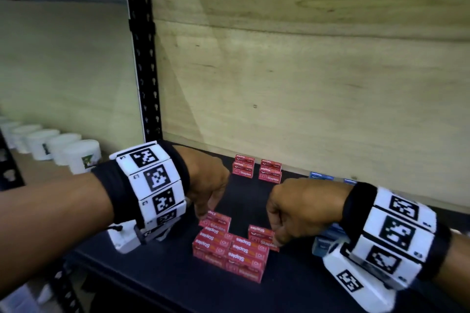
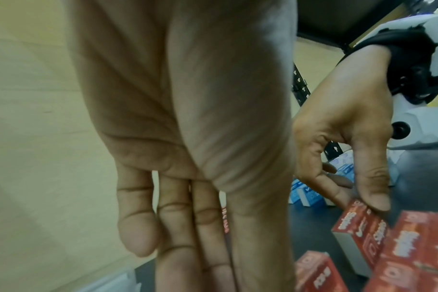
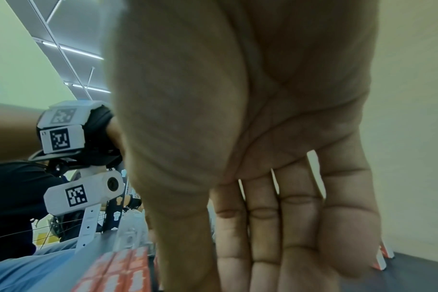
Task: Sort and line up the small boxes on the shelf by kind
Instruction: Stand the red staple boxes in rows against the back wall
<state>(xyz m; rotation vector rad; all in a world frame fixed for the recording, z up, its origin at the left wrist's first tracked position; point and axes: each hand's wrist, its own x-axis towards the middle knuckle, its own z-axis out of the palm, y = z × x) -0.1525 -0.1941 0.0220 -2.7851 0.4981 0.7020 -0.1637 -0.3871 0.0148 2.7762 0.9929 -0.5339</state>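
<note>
Both hands (image 1: pixel 292 213) down over staple boxes (image 1: pixel 230 249)

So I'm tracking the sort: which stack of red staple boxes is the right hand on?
The small stack at the front right, apart from the big front block. The right hand pinches its top box; the two back stacks go untouched.

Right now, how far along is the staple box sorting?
Partway. Done: two short stacks of red staple boxes stand side by side at the back of the shelf. In hand: the right hand pinches a red box at the front cluster; the left hand touches another red box. Left: that loose red cluster, plus the blue boxes under the right wrist and others at the back.
</note>
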